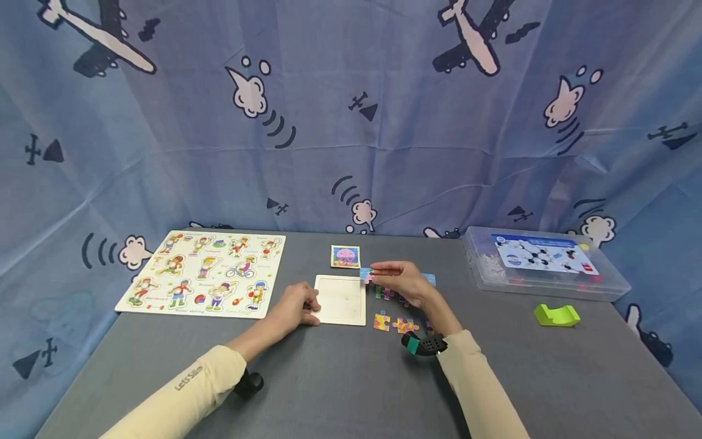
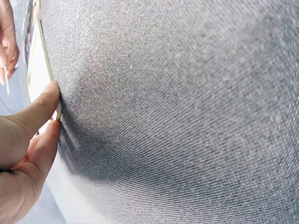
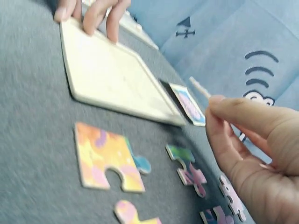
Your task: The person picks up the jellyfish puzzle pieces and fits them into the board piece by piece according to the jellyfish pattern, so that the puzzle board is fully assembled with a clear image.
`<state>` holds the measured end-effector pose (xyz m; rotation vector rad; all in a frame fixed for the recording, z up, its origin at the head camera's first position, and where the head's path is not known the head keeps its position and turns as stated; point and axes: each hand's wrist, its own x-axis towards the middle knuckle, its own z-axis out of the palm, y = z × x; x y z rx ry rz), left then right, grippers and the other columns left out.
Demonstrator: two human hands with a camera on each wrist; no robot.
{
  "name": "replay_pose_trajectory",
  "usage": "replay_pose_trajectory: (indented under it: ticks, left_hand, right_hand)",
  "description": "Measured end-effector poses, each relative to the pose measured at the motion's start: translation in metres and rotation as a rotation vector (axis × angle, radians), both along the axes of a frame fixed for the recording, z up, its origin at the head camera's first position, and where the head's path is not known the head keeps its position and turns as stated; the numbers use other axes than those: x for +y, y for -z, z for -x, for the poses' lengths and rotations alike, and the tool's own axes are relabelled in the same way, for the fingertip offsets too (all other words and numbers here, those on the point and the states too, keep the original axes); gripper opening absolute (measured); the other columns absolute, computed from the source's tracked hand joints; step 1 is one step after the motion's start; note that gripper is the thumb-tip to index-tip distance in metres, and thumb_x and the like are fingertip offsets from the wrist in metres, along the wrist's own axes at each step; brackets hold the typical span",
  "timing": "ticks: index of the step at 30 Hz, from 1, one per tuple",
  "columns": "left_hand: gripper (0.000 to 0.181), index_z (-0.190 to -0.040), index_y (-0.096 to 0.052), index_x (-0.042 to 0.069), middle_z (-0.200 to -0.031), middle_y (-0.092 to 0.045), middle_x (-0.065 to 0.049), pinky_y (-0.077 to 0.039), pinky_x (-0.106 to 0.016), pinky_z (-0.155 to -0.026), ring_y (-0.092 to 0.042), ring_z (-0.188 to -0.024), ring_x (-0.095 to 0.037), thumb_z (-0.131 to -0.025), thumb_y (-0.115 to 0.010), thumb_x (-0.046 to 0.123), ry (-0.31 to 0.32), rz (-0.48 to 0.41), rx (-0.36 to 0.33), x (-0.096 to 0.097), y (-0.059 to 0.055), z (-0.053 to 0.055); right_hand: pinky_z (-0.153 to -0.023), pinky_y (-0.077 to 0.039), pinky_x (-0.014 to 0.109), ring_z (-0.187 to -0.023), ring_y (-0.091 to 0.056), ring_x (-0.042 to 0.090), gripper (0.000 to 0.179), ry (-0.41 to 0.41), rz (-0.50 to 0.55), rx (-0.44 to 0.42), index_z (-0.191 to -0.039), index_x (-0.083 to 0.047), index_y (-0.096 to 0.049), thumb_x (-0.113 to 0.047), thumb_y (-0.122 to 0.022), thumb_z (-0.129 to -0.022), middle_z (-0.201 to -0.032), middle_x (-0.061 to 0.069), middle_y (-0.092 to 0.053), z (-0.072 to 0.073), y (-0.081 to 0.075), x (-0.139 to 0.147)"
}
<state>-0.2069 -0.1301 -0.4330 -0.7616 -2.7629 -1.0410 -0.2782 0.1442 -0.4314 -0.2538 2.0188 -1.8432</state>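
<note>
My left hand (image 1: 295, 306) grips the left edge of a bare, pale wooden puzzle tray (image 1: 341, 300), thumb near its front corner. In the left wrist view, thumb and fingertips meet the tray's rim (image 2: 46, 60). My right hand (image 1: 404, 283) pinches a light blue jigsaw piece (image 1: 364, 275) above the tray's far right corner. Seen edge-on in the right wrist view, that piece (image 3: 200, 87) is raised off the table. Loose jigsaw pieces lie right of the tray, among them a yellow one (image 1: 381, 321) and a yellow-pink one (image 1: 406, 325). My right hand partly hides several others.
Behind the tray lies a small picture card (image 1: 345, 256) with a pink figure. A large sports-figure board (image 1: 205, 274) is at left. At right stand a clear plastic case (image 1: 543, 262) and a green curved block (image 1: 556, 315). A blue curtain (image 1: 307, 152) hangs behind the table.
</note>
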Motion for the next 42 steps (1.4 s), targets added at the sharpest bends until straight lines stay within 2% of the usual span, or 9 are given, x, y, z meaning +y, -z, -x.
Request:
replay_pose_trajectory:
  ticks: [4, 12, 17, 25, 34, 42]
  left_hand:
    - [0.026, -0.075, -0.069, -0.006, -0.085, -0.062, -0.015, -0.053, -0.033, -0.073, -0.064, -0.098, -0.038, -0.059, -0.088, 0.0, 0.003, -0.002, -0.01, 0.0, -0.001, 0.001]
    - [0.026, -0.075, -0.068, -0.006, -0.083, -0.061, -0.014, -0.053, -0.032, -0.071, -0.064, -0.097, -0.038, -0.058, -0.088, 0.0, 0.004, -0.007, -0.005, 0.0, -0.001, 0.0]
    - [0.026, -0.075, -0.068, -0.006, -0.083, -0.061, -0.014, -0.053, -0.033, -0.072, -0.065, -0.096, -0.037, -0.058, -0.088, 0.0, -0.002, -0.007, -0.004, 0.0, 0.0, 0.0]
    - [0.025, -0.074, -0.068, -0.005, -0.086, -0.063, -0.015, -0.053, -0.033, -0.074, -0.064, -0.096, -0.037, -0.058, -0.088, 0.0, -0.008, -0.005, -0.016, 0.0, 0.001, 0.0]
    - [0.025, -0.074, -0.068, -0.005, -0.085, -0.062, -0.014, -0.053, -0.032, -0.072, -0.064, -0.098, -0.037, -0.059, -0.087, -0.001, -0.012, 0.0, -0.028, 0.001, 0.001, 0.0]
    - [0.024, -0.075, -0.068, -0.006, -0.083, -0.061, -0.014, -0.054, -0.032, -0.071, -0.064, -0.098, -0.038, -0.06, -0.087, -0.002, -0.007, -0.019, -0.04, 0.002, -0.003, -0.003]
  right_hand:
    - [-0.089, -0.05, 0.034, -0.095, -0.063, 0.01, 0.046, 0.007, -0.007, -0.015, -0.13, 0.01, -0.051, 0.001, -0.066, -0.087, -0.118, 0.017, -0.062, -0.005, -0.001, -0.002]
    - [-0.072, -0.051, 0.023, -0.088, -0.065, 0.009, 0.045, 0.028, 0.0, -0.047, -0.128, 0.011, -0.053, 0.004, -0.066, -0.086, -0.113, 0.016, -0.066, -0.01, 0.003, -0.009]
    - [-0.076, -0.052, 0.024, -0.087, -0.064, 0.008, 0.044, 0.009, 0.002, -0.044, -0.129, 0.011, -0.052, 0.002, -0.065, -0.088, -0.113, 0.015, -0.067, -0.011, 0.004, -0.014]
    - [-0.086, -0.051, 0.031, -0.089, -0.065, 0.009, 0.042, -0.01, 0.031, -0.056, -0.128, 0.013, -0.052, 0.005, -0.063, -0.088, -0.106, 0.01, -0.069, -0.012, 0.008, -0.022]
    - [-0.082, -0.053, 0.03, -0.086, -0.065, 0.011, 0.04, 0.003, 0.061, -0.058, -0.125, 0.015, -0.053, 0.008, -0.063, -0.087, -0.1, 0.009, -0.07, -0.012, 0.009, -0.036]
    - [-0.08, -0.052, 0.027, -0.085, -0.064, 0.01, 0.039, 0.067, 0.065, -0.033, -0.123, 0.013, -0.056, 0.005, -0.066, -0.086, -0.108, 0.015, -0.068, -0.013, 0.011, -0.054]
